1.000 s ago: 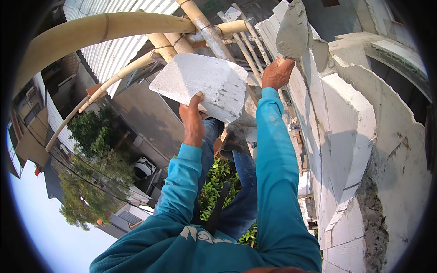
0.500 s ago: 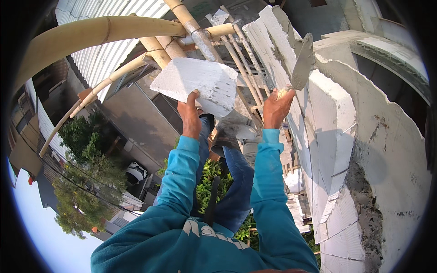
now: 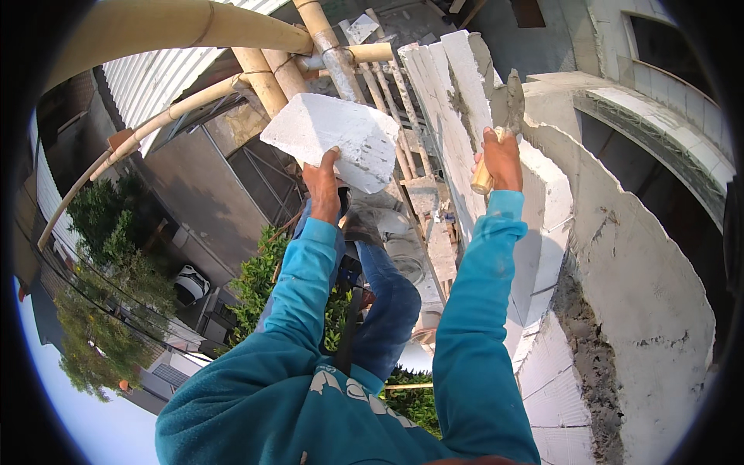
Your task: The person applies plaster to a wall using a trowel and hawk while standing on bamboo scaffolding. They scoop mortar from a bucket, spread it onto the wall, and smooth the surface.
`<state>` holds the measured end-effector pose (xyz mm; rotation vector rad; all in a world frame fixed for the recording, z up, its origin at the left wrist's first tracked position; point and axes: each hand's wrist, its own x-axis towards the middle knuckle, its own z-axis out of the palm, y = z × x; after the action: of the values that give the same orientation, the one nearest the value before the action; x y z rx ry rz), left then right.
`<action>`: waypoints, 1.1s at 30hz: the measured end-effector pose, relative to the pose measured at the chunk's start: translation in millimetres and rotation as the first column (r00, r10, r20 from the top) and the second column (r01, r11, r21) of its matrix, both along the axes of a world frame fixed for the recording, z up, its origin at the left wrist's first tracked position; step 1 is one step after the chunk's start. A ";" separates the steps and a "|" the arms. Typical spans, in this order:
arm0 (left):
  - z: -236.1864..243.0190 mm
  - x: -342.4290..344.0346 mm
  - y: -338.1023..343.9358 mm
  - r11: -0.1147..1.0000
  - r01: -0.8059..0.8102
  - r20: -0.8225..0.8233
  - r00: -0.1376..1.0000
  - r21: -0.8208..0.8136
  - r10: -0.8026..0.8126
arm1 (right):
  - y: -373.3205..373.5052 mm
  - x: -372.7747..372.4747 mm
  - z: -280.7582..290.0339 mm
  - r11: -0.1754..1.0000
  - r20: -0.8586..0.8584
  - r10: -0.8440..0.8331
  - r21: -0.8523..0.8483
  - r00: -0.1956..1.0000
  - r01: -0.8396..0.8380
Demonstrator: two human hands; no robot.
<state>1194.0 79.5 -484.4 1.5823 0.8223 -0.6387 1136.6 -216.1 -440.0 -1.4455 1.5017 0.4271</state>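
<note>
A pale, roughly cut lightweight concrete block [image 3: 329,132] is gripped at its near edge by my left hand [image 3: 322,186], the thumb on its top face. Its right part is pitted and ridged. My right hand [image 3: 502,161] is closed around the wooden handle of a trowel [image 3: 514,99]. The trowel's grey, mortar-smeared blade points away from me, over the top of the white block wall [image 3: 434,93]. Air separates the held block from that wall. The fingers under the block are hidden.
Thick bamboo poles [image 3: 186,29] cross at the upper left. Rough mortar [image 3: 581,341] fills a strip between the block wall and a plastered wall [image 3: 643,271] at the right. Below are my legs in jeans [image 3: 387,310], green plants [image 3: 256,287] and a drop to the ground.
My right hand with the trowel has moved right and turned, so the handle end now shows. The block stays in my left hand. The whole view has shifted slightly.
</note>
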 end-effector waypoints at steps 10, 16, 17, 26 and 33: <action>-1.0 2.7 3.1 0.998 -0.064 -0.007 0.998 -0.004 0.064 | 10.8 -26.2 -35.9 0.602 -0.272 0.611 -0.451 0.743 -0.660; -2.9 0.3 1.7 0.997 -0.073 -0.011 0.997 -0.023 0.073 | -25.2 -1.5 -38.8 0.713 -0.396 0.550 -0.237 0.735 -0.660; -1.2 -1.6 2.4 0.998 -0.055 -0.031 0.998 -0.023 0.054 | -22.5 -1.1 -38.0 0.720 -0.367 0.520 -0.297 0.771 -0.627; -3.3 -1.0 1.9 0.999 -0.045 -0.018 0.999 -0.013 0.044 | -1.7 56.2 -45.2 0.826 -0.017 0.489 -0.312 0.872 -0.470; -3.6 -0.5 -1.7 0.998 -0.059 -0.002 0.998 -0.009 0.059 | 3.8 54.1 -6.8 0.958 0.131 0.286 -0.075 0.949 -0.278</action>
<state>1193.5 77.9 -488.0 1.5436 0.8636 -0.6007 1190.7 -212.3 -446.8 -1.7076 1.2064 0.4478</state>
